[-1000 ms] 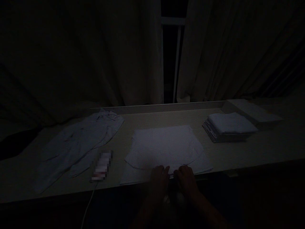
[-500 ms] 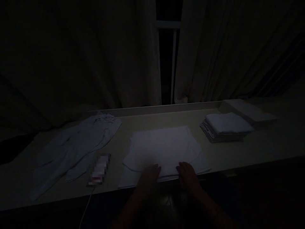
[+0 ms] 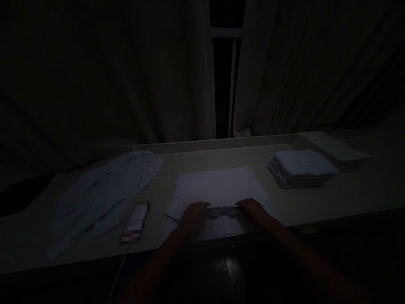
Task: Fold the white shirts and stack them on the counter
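A white garment [image 3: 218, 185], partly folded, lies spread on the long pale table in front of me. My left hand [image 3: 196, 212] grips its near edge left of the middle, fingers closed on the fabric. Further right along the same edge, my right hand [image 3: 251, 210] pinches the cloth too. Between the hands the edge is raised and bunched, with a lower layer of white cloth flat beneath it. The dim light hides the fingertips and finer detail.
A stack of folded white cloths [image 3: 303, 164] stands to the right, beside a pale box-like block [image 3: 329, 145]. Rumpled white garments [image 3: 110, 185] lie at left. Nearer me is a blurred-out phone [image 3: 135, 221] with a cable [image 3: 118, 270]. Curtains [image 3: 177, 76] hang behind the table [image 3: 202, 158].
Both hands have moved away from me, from the table's front edge toward the garment's middle. The upper layer's near edge has been lifted and drawn back, exposing the layer below.
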The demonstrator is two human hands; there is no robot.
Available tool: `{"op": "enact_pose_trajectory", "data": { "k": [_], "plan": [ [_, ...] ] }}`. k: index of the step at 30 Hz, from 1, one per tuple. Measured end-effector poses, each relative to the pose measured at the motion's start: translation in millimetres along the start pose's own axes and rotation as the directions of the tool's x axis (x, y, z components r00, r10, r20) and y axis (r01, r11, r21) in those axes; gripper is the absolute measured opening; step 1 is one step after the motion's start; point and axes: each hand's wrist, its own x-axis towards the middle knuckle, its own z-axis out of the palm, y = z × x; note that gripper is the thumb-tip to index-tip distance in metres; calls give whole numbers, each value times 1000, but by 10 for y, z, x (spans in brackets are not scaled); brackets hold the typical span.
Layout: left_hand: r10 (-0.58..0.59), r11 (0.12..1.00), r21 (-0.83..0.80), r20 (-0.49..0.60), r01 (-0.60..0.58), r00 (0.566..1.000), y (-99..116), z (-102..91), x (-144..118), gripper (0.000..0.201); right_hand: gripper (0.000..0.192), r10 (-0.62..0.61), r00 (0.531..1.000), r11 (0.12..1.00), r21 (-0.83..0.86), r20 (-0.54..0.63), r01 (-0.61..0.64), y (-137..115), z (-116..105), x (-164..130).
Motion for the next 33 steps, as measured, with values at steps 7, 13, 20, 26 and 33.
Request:
{"op": "enact_pose_trajectory", "data": {
  "k": [7,13,20,26,33],
  "plan": [
    [-27,996,-84,-30,24,999,-85,-410,625,35,29,-28,1000,988,153,-8,29,166,-660,559],
    [-44,994,-104,-11,42,999,-43,-522,725,33,32,-53,999,980,193,2,51,208,-761,642],
    [-52,992,-117,-10,50,999,20,-346,371,35,28,-16,1000,976,216,2,15,171,-584,469],
    [-8,1000,2,-167,8,986,103,96,-322,32,28,-17,999,973,232,47,5,24,-263,46],
    [-21,995,92,-223,43,975,505,844,-996,21,28,1,997,976,219,78,-18,-66,-122,-39]
  ]
}}
